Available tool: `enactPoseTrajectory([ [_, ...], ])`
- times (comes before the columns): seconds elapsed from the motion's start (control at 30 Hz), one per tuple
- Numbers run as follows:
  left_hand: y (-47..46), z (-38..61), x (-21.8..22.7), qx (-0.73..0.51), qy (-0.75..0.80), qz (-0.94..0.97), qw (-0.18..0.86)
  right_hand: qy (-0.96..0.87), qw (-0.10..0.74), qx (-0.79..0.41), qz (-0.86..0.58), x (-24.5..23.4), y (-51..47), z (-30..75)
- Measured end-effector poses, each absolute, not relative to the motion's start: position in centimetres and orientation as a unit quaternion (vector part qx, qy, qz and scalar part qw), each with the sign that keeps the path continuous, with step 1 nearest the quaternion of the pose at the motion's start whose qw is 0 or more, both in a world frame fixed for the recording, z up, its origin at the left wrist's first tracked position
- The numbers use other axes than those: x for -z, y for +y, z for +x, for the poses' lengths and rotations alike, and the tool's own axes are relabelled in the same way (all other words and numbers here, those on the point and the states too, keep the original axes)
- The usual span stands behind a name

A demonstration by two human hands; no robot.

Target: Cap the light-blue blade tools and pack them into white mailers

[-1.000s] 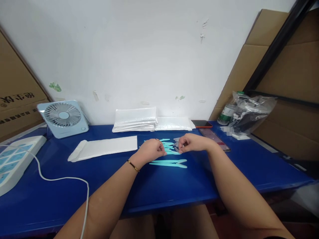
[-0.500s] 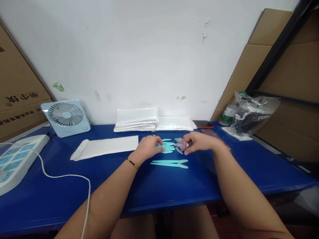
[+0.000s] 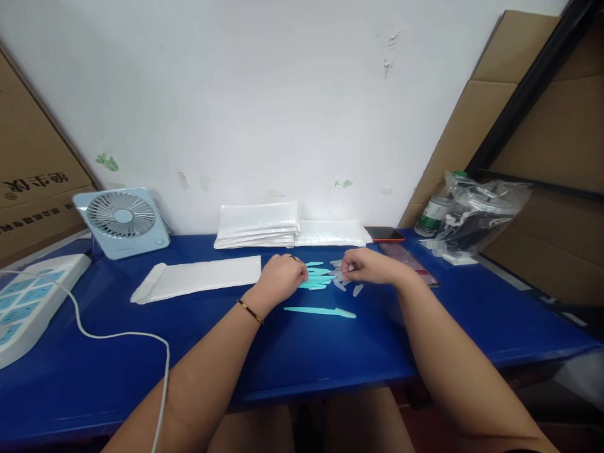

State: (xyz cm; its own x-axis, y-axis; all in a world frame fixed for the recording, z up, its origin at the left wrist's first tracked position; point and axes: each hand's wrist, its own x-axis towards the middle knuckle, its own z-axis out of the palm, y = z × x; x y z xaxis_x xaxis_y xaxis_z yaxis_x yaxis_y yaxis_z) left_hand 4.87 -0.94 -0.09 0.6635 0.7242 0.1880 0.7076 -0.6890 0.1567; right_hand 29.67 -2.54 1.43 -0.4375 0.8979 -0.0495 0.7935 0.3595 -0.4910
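My left hand (image 3: 283, 277) is closed at the left end of a pile of teal eyebrow razors (image 3: 317, 283). Its fingers are curled around a razor handle, and that razor points towards my right hand. My right hand (image 3: 361, 265) is pinched shut beside several clear plastic blade caps (image 3: 338, 284); its fingertips hide whatever is between them. One loose cap (image 3: 358, 290) lies just below that hand. Nearer to me, a single teal razor (image 3: 319, 311) lies flat on the blue table (image 3: 325, 358).
A flat white sleeve (image 3: 202, 279) lies to the left, with stacked white packets (image 3: 257, 226) at the wall. A blue fan (image 3: 123, 217), power strip (image 3: 40, 302) and white cable (image 3: 127, 333) occupy the left. Phones (image 3: 408, 264), a bottle (image 3: 433, 214) and a clear bag (image 3: 486, 214) stand right.
One of the two razors in front is gone from its spot. A loose cap now lies below my right hand. My right hand has shifted slightly left, and my left fingers have curled in.
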Motion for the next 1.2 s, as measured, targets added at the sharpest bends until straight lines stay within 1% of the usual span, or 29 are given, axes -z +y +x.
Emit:
enactPoseTrajectory([
  [0.03,-0.8,4.7,-0.1,-0.124,0.411,0.903,0.026,-0.805,0.125,-0.218,-0.537,-1.5,-2.5,29.9],
  [0.1,-0.6,4.3,-0.2,-0.138,0.43,0.891,0.042,-0.787,0.137,-0.202,-0.567,-1.5,-2.3,30.3],
  [0.17,-0.9,4.3,-0.3,-0.147,0.406,0.898,0.082,-0.78,0.14,-0.194,-0.578,-1.5,-2.3,30.4],
  [0.23,-1.6,4.6,-0.3,-0.129,0.35,0.919,0.129,-0.78,0.139,-0.209,-0.573,-1.6,-2.4,30.3],
  [0.33,-2.9,5.2,-0.2,-0.071,0.297,0.938,0.163,-0.791,0.133,-0.267,-0.534,-2.1,-2.9,30.0],
  [0.4,-3.4,5.6,0.0,-0.05,0.301,0.94,0.154,-0.799,0.114,-0.312,-0.502,-2.6,-3.4,29.6],
  [0.47,-3.4,5.7,0.1,-0.064,0.332,0.93,0.143,-0.798,0.098,-0.361,-0.473,-3.0,-3.8,29.2],
  [0.53,-3.0,5.5,0.2,-0.101,0.378,0.908,0.149,-0.787,0.103,-0.408,-0.45,-3.1,-4.1,28.7],
  [0.6,-2.5,5.1,0.4,-0.14,0.413,0.88,0.187,-0.775,0.141,-0.435,-0.436,-2.7,-4.1,28.3],
  [0.73,-1.6,4.2,0.4,-0.192,0.421,0.826,0.323,-0.744,0.267,-0.428,-0.437,-1.5,-3.3,27.8],
  [0.9,-1.0,3.9,0.4,-0.218,0.405,0.772,0.439,-0.749,0.365,-0.347,-0.431,-1.2,-3.0,27.4],
  [1.0,-0.8,3.7,0.4,-0.219,0.391,0.741,0.5,-0.749,0.399,-0.317,-0.423,-1.6,-3.2,27.8],
  [1.07,-0.5,3.5,0.5,-0.224,0.395,0.735,0.503,-0.729,0.425,-0.326,-0.427,-1.8,-3.1,28.4],
  [1.1,-0.4,3.4,0.6,-0.231,0.403,0.743,0.483,-0.713,0.442,-0.329,-0.433,-1.8,-3.0,28.8],
  [1.2,0.0,3.2,0.8,-0.261,0.43,0.78,0.372,-0.674,0.478,-0.327,-0.458,-1.7,-2.5,29.5],
])
